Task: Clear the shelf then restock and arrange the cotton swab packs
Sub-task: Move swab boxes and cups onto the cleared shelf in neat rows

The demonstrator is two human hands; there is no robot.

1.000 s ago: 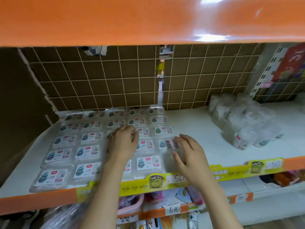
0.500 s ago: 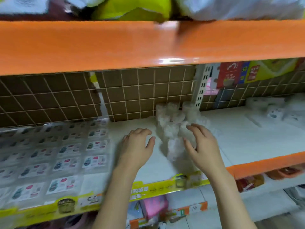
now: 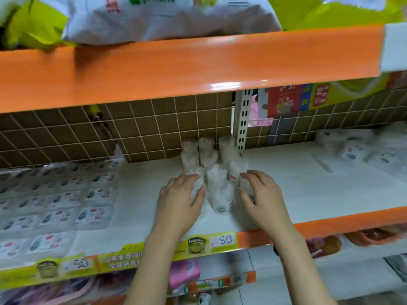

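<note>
Glossy orange shelf edge (image 3: pixel 198 69), clear-plastic packs (image 3: pixel 218 188)

A white shelf (image 3: pixel 297 190) with an orange front edge carries a cluster of clear round swab packs (image 3: pixel 217 170) between the fingers of the left hand (image 3: pixel 179 200) and right hand (image 3: pixel 263 198). Flat labelled packs (image 3: pixel 55 205) lie in rows well left of the left fingers; more blurred packs (image 3: pixel 356 150) lie far right.

A brown tiled wall (image 3: pixel 154 128) stood behind orange-edged shelves (image 3: pixel 176 69), with a white slotted upright (image 3: pixel 241 119) between bays. Light glared off the upper shelf edge.
</note>
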